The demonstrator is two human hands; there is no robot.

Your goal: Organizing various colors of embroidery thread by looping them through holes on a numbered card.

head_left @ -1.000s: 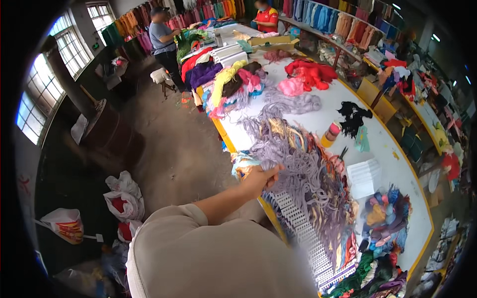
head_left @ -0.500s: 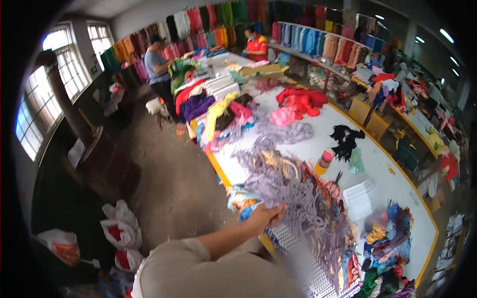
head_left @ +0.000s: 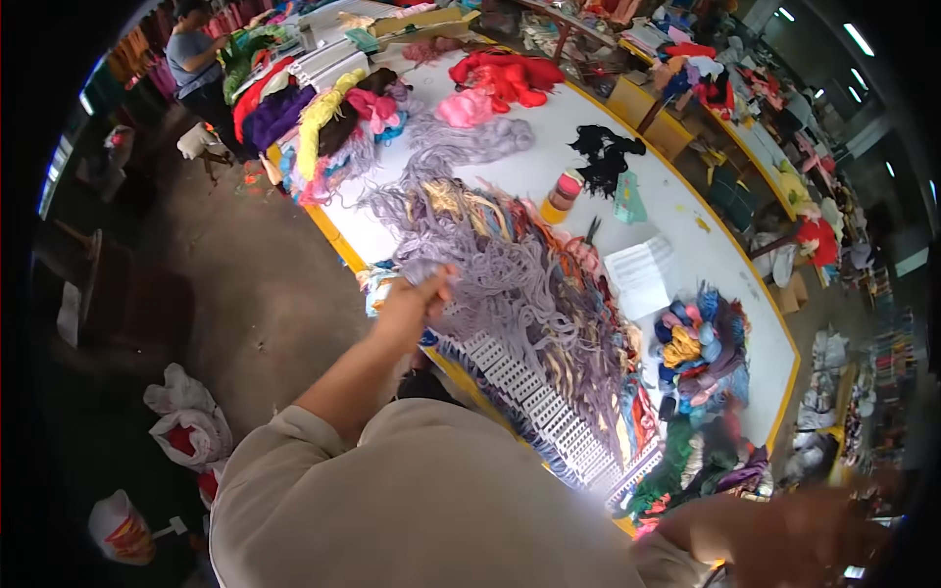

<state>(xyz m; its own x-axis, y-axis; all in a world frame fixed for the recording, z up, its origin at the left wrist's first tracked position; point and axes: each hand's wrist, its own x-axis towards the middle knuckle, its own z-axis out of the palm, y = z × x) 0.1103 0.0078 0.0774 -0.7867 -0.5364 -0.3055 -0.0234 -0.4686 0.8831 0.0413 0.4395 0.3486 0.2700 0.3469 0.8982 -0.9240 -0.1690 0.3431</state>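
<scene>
My left hand (head_left: 423,302) is closed at the left edge of a loose spread of grey-purple yarn (head_left: 500,269), its fingers curled on strands of it. Beneath the yarn lies a row of white perforated strips (head_left: 534,397) along the table's near edge. Multicoloured strands, cream, orange and blue, stick out around the yarn. At the lower right my right hand (head_left: 814,534) is raised away from the yarn, dark and smeared by motion, so its fingers do not show clearly. Bundles of green yarn (head_left: 676,470) lie nearest to it.
The white table (head_left: 725,245) has a yellow edge. On it are a cone of thread (head_left: 562,196), scissors (head_left: 592,231), a paper sheet (head_left: 639,276), black yarn (head_left: 606,157), red yarn (head_left: 505,78) and mixed skeins (head_left: 698,343). A person (head_left: 191,59) stands far left; white bags (head_left: 186,416) sit on the floor.
My view has swung down and right, so the table sits further left and higher in it. My right hand has come into view at the lower right. My left hand stays at the yarn.
</scene>
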